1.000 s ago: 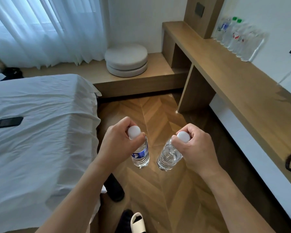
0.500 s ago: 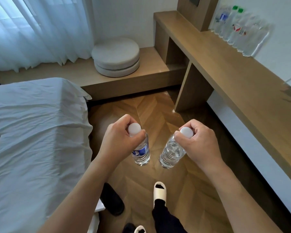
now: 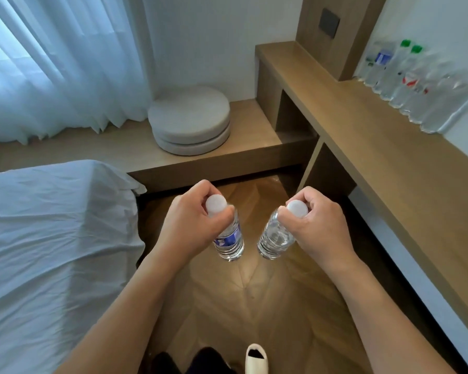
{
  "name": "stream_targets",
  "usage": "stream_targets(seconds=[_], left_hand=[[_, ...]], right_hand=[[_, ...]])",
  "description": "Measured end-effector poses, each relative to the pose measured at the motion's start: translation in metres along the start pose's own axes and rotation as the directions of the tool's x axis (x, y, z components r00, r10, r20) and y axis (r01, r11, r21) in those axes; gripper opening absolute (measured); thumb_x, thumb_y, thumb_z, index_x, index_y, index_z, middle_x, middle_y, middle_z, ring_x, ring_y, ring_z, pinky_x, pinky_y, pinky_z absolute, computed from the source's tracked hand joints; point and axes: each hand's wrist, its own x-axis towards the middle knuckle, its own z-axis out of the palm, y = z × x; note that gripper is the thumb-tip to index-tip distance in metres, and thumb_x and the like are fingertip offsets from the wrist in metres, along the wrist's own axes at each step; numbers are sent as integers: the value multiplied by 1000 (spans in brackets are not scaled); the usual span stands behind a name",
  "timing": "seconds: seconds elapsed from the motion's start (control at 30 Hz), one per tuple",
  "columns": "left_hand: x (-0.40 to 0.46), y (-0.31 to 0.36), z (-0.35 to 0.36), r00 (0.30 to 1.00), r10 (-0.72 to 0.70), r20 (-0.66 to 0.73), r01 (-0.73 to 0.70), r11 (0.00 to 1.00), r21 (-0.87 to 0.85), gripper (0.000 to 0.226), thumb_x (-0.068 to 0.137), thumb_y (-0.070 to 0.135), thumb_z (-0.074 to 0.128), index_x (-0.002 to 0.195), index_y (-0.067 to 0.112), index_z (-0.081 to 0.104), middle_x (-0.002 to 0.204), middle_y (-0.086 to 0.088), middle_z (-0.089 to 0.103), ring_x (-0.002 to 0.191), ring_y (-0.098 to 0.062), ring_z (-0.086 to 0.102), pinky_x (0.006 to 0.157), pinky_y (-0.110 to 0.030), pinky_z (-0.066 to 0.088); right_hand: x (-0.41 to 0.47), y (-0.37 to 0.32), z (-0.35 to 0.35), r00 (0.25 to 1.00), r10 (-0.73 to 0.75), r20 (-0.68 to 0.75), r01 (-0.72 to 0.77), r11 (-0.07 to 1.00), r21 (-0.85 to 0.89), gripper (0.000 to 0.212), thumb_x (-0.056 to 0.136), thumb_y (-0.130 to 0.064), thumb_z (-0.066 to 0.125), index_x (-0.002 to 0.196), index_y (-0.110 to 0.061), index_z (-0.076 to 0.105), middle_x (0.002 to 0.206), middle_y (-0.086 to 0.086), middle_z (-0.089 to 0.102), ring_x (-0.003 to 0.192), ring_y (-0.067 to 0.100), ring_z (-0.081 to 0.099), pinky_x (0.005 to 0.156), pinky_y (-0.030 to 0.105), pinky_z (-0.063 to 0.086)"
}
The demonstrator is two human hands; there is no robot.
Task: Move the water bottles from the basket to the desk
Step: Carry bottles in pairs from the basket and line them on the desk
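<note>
Soft daylight filters through sheer curtains (image 3: 52, 63) at upper left, leaving the room evenly bright. A pale glare patch sits on the wooden floor (image 3: 249, 271). Wide-angle distortion bends the edges, and the row of bottles (image 3: 427, 90) at far right smears into blur.

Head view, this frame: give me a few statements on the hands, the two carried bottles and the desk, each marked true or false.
1. Each hand holds one water bottle near its cap. True: the left hand grips the labelled bottle, the right hand the plain bottle.
2. Both carried bottles have green caps. False: both caps are white.
3. The desk already has a row of bottles against the wall. True.
4. The two carried bottles rest on the bed. False: they hang over the wooden floor.
5. The basket is in view beside the bed. False: no basket shows here.
</note>
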Motion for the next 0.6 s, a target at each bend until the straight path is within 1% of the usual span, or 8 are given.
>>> stream_targets(seconds=[0.17, 0.3, 0.43, 0.53, 0.6], left_hand=[[85, -24, 1, 999, -39, 17, 39, 999, -6, 18, 78, 32, 75, 83, 27, 58, 74, 12, 61, 71, -4, 60, 51, -8, 41], [165, -52, 4, 998, -17, 59, 19, 1000, -21, 20, 76, 34, 75, 82, 26, 58, 73, 11, 62, 70, -3, 59, 51, -10, 40], [253, -68, -6, 994, 13, 108, -6, 998, -61, 22, 77, 37, 74, 87, 26, 57, 76, 13, 63, 72, -6, 62, 55, -10, 40], [321, -75, -7, 993, 41, 113, -34, 997, -62, 21, 78, 34, 74, 87, 28, 57, 77, 14, 62, 74, -6, 62, 53, -9, 40], [361, -78, -1, 991, 38, 130, -29, 997, -70, 21, 78, 32, 75, 87, 29, 56, 77, 14, 62, 73, -7, 61, 51, -9, 39]], right_hand=[[80, -13, 31, 1000, 3, 18, -3, 1000, -10, 19, 78, -39, 71, 78, -24, 60, 72, -9, 61, 68, 11, 63, 57, 27, 58], [149, -24, 60, 1000, 27, 8, -26, 999, -36, 18, 79, -39, 71, 76, -25, 60, 70, -10, 61, 68, 10, 63, 60, 33, 61], [225, -44, 77, 997, 78, -3, -78, 996, -45, 19, 78, -39, 72, 76, -25, 60, 71, -10, 62, 70, 12, 64, 63, 39, 61], [282, -53, 87, 994, 99, -49, -101, 994, -43, 17, 79, -38, 72, 78, -25, 60, 73, -12, 62, 73, 11, 63, 65, 37, 61], [315, -55, 92, 991, 122, -51, -124, 991, -41, 17, 80, -39, 71, 79, -26, 60, 74, -12, 62, 74, 11, 63, 63, 34, 61]])
